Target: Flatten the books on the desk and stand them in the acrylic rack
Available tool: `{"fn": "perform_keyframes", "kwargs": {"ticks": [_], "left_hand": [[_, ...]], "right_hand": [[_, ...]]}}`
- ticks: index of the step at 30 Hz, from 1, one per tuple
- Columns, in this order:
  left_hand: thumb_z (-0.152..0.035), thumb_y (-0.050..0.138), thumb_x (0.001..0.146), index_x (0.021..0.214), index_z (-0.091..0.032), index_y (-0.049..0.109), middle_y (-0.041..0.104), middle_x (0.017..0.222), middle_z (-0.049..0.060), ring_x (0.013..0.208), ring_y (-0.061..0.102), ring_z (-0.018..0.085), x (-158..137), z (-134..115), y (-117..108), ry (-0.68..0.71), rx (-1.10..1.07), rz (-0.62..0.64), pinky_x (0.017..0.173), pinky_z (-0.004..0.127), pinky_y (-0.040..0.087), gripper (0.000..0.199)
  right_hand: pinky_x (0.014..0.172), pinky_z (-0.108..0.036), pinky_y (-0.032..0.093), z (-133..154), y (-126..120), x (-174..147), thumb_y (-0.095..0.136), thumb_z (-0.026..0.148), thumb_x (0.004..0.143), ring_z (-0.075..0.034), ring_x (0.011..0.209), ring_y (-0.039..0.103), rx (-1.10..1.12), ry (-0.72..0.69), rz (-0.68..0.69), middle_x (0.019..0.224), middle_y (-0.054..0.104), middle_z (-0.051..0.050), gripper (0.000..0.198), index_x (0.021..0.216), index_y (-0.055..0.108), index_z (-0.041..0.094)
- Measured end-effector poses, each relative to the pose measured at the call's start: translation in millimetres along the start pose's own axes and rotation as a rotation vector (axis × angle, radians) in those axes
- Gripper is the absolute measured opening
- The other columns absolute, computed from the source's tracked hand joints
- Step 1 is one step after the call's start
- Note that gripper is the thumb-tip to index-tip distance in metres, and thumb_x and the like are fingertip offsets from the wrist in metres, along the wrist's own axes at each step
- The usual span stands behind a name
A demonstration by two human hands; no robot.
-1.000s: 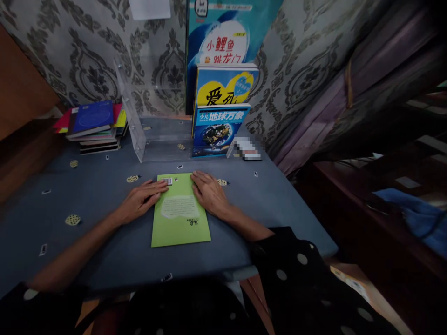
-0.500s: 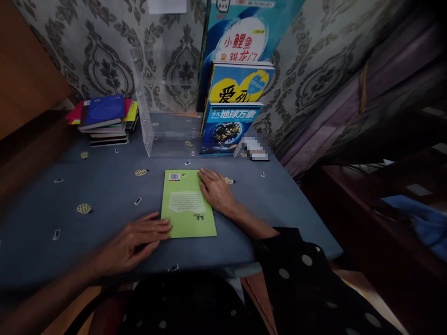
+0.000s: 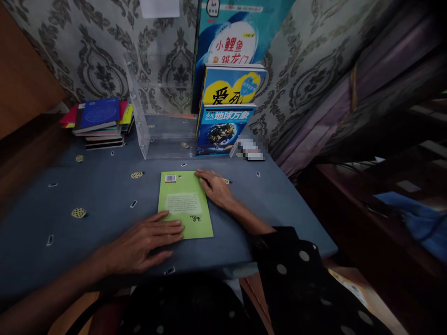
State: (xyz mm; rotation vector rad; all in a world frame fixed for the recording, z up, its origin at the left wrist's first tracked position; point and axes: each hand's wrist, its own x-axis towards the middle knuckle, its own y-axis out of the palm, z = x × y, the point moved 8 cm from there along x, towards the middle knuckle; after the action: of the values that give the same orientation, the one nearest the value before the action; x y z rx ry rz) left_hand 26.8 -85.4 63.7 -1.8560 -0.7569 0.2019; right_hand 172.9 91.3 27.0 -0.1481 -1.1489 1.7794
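A thin green book lies flat on the table, its back cover with a barcode facing up. My left hand rests with fingers stretched out over the book's lower left corner, the thumb on the tablecloth. At the upper right edge of the book lies my right hand, palm down, fingertips on the cover's corner and the rest of the hand beside it. Neither hand grips the book.
Behind the book stands a clear acrylic rack with a blue earth-cover book and taller books on its right side. A pile of books sits at the back left. A pixelated object lies right of the rack on the blue tablecloth.
My left hand has slid right, further onto the green book's lower part. My right hand stays at the upper right corner. The view has shifted slightly.
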Motion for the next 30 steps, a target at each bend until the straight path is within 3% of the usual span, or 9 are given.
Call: {"fn": "perform_keyframes", "kwargs": {"ticks": [4, 7, 13, 15, 19, 22, 25, 30], "left_hand": [[-0.028, 0.053, 0.099, 0.145, -0.024, 0.048, 0.057, 0.144, 0.006, 0.137, 0.050, 0.019, 18.9, -2.8, 7.4, 0.029, 0.013, 0.078, 0.123, 0.051, 0.027, 0.046], [-0.030, 0.052, 0.100, 0.144, -0.025, 0.050, 0.057, 0.144, 0.005, 0.138, 0.048, 0.020, 28.1, -5.1, 11.5, 0.035, 0.004, 0.126, 0.124, 0.051, 0.025, 0.044], [-0.031, 0.048, 0.101, 0.150, -0.024, 0.040, 0.050, 0.150, 0.006, 0.142, 0.044, 0.020, 19.3, -0.8, 14.4, 0.022, 0.027, 0.071, 0.123, 0.049, 0.028, 0.050], [-0.031, 0.044, 0.103, 0.151, -0.022, 0.040, 0.050, 0.151, 0.008, 0.142, 0.044, 0.020, 15.0, 13.1, 8.2, -0.055, 0.082, -0.033, 0.122, 0.047, 0.031, 0.049], [-0.038, 0.036, 0.104, 0.143, -0.016, 0.049, 0.054, 0.147, 0.013, 0.136, 0.051, 0.025, 9.2, 64.1, -13.2, -0.361, 0.199, -0.254, 0.115, 0.046, 0.041, 0.047], [-0.043, 0.033, 0.102, 0.140, -0.012, 0.052, 0.054, 0.146, 0.015, 0.135, 0.051, 0.029, 9.2, 99.5, -22.2, -0.513, 0.260, -0.297, 0.113, 0.049, 0.043, 0.052], [-0.044, 0.031, 0.101, 0.138, -0.012, 0.052, 0.054, 0.146, 0.015, 0.137, 0.049, 0.029, 12.3, 119.3, -23.7, -0.547, 0.297, -0.290, 0.115, 0.050, 0.040, 0.053], [-0.042, 0.030, 0.101, 0.135, -0.007, 0.054, 0.055, 0.145, 0.018, 0.136, 0.051, 0.029, 17.8, 126.1, -20.8, -0.543, 0.353, -0.286, 0.115, 0.049, 0.041, 0.054]], "right_hand": [[0.107, -0.042, 0.048, -6.8, -3.5, 3.3, 0.044, 0.018, 0.096, -0.022, 0.122, 0.062, 0.048, 0.032, 0.006, 0.128, 0.070, -0.007, 0.036, 0.123, 0.067, 0.022], [0.107, -0.043, 0.047, -3.3, -4.5, 1.0, 0.045, 0.019, 0.096, -0.023, 0.123, 0.061, 0.030, 0.032, 0.011, 0.129, 0.069, -0.010, 0.035, 0.125, 0.066, 0.018], [0.114, -0.048, 0.038, 33.6, 2.3, -18.1, 0.051, 0.023, 0.096, -0.026, 0.136, 0.050, -0.098, -0.083, 0.067, 0.139, 0.061, -0.014, 0.036, 0.130, 0.062, 0.016], [0.115, -0.048, 0.037, 48.4, 8.0, -21.0, 0.049, 0.022, 0.097, -0.026, 0.138, 0.048, -0.108, -0.133, 0.115, 0.140, 0.061, -0.014, 0.037, 0.131, 0.061, 0.016], [0.116, -0.049, 0.035, 65.2, 18.2, -14.5, 0.048, 0.021, 0.098, -0.028, 0.139, 0.046, -0.160, -0.167, 0.191, 0.140, 0.059, -0.018, 0.037, 0.132, 0.060, 0.010], [0.116, -0.050, 0.035, 70.6, 23.5, -7.3, 0.049, 0.022, 0.099, -0.028, 0.140, 0.045, -0.203, -0.175, 0.229, 0.142, 0.057, -0.018, 0.036, 0.132, 0.059, 0.011], [0.115, -0.052, 0.036, 72.1, 26.8, -3.4, 0.051, 0.022, 0.098, -0.029, 0.140, 0.045, -0.242, -0.166, 0.252, 0.143, 0.057, -0.019, 0.036, 0.131, 0.059, 0.010], [0.116, -0.052, 0.036, 72.8, 33.5, 2.8, 0.050, 0.025, 0.099, -0.029, 0.140, 0.045, -0.257, -0.158, 0.261, 0.144, 0.056, -0.019, 0.038, 0.134, 0.056, 0.010]]}}
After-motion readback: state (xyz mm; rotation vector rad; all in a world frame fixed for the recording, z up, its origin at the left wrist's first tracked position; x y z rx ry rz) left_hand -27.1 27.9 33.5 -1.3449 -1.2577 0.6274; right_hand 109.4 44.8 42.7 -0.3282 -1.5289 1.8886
